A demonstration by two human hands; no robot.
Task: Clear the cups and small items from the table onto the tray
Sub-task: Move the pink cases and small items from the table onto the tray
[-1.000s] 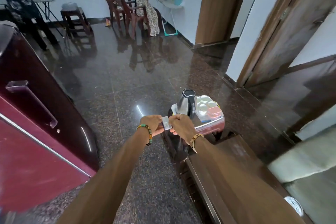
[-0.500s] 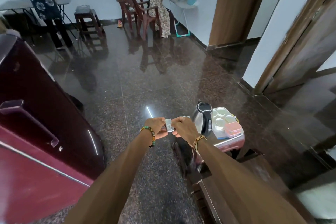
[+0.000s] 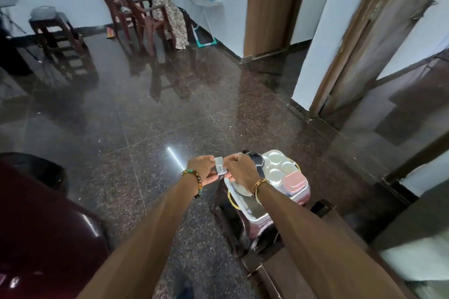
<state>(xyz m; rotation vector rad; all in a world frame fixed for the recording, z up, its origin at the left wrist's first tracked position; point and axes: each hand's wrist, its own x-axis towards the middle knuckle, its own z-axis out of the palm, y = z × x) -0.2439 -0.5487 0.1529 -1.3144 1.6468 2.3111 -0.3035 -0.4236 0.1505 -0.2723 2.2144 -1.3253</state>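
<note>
Pinching a small white packet (image 3: 220, 169) between them, the left hand (image 3: 203, 169) and the right hand (image 3: 239, 169) meet in mid-air, each with fingers curled on one end of it. A barcode label on the packet faces up. The packet hangs just left of the tray (image 3: 252, 219), near its far left corner.

The tray sits on a dark stool (image 3: 228, 223) and holds several white cups (image 3: 275, 173) at its far right, with a pink box (image 3: 294, 181) just beside them. A dark-lidded kettle (image 3: 255, 161) is at its far left, partly hidden by the right hand, and a white plate (image 3: 239, 190) lies under the right wrist.

The left wrist wears a beaded bracelet (image 3: 196, 182), the right a gold band (image 3: 258, 187). Polished dark floor (image 3: 145, 128) spreads beyond, with a maroon cabinet (image 3: 48, 226) near left. Far off, a person (image 3: 167, 7) stands by brown chairs (image 3: 131, 7).
</note>
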